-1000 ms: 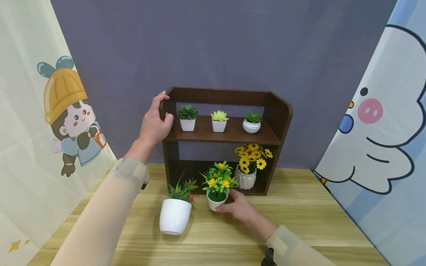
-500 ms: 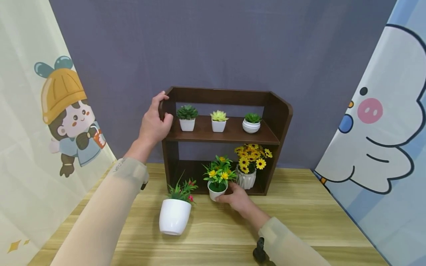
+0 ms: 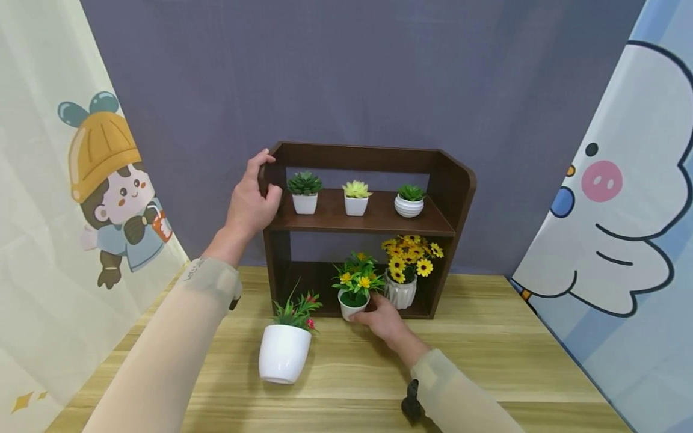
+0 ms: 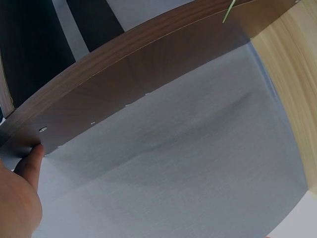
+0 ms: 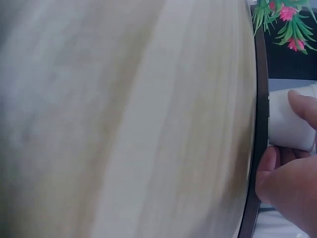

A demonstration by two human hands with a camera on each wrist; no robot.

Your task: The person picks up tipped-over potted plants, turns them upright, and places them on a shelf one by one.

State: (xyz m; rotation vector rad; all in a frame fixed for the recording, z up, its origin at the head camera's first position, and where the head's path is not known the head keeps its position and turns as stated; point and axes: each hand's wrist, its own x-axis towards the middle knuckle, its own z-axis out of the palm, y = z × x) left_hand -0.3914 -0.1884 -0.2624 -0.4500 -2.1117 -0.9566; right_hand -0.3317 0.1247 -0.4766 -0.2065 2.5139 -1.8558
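My left hand (image 3: 250, 203) grips the left side panel of a dark brown two-tier shelf (image 3: 363, 222); in the left wrist view a finger (image 4: 33, 166) lies against the panel's outer face. With my right hand (image 3: 388, 325) I hold the small white pot (image 3: 348, 311) of a leafy plant with yellow flowers (image 3: 357, 280), thumb on its front. The pot is at the front edge of the lower tier, and the right wrist view shows its base by the shelf's edge. Right of it on that tier stands a ribbed grey-white pot (image 3: 401, 293) of yellow daisies.
On the upper tier are a dark green succulent (image 3: 305, 192), a pale green one (image 3: 355, 197) and a round-potted one (image 3: 409, 201). A larger white pot (image 3: 284, 355) with pink flowers stands on the wooden table (image 3: 487, 361). A grey curtain (image 3: 379, 72) hangs behind.
My right hand has carried the yellow-flowered potted plant up and away from me, from in front of the shelf to the lower tier's front edge. My left hand has stayed on the panel.
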